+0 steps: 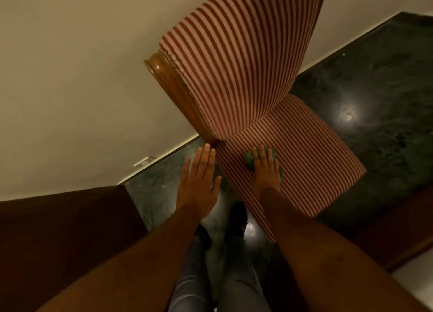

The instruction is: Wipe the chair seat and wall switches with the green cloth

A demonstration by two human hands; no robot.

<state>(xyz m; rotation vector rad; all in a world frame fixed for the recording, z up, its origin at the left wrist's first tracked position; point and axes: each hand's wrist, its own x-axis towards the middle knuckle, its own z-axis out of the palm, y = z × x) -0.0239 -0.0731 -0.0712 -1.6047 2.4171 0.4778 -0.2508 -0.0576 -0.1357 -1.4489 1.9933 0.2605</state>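
A chair with red-and-cream striped upholstery stands against the wall; its seat (304,152) lies in the middle of the view and its tall back (239,61) rises above. My right hand (266,168) presses the crumpled green cloth (250,158) flat on the seat's near left part, with the cloth showing around my fingers. My left hand (199,178) is open, fingers together, hovering over the floor just left of the seat's edge, fingertips near the wooden frame (178,93). No wall switches are in view.
A cream wall (82,77) runs behind the chair. Dark green polished floor (375,100) surrounds it. Dark wooden furniture (58,229) sits at the lower left, and more wood (398,229) at the lower right. My legs and dark shoes (236,218) stand below the seat.
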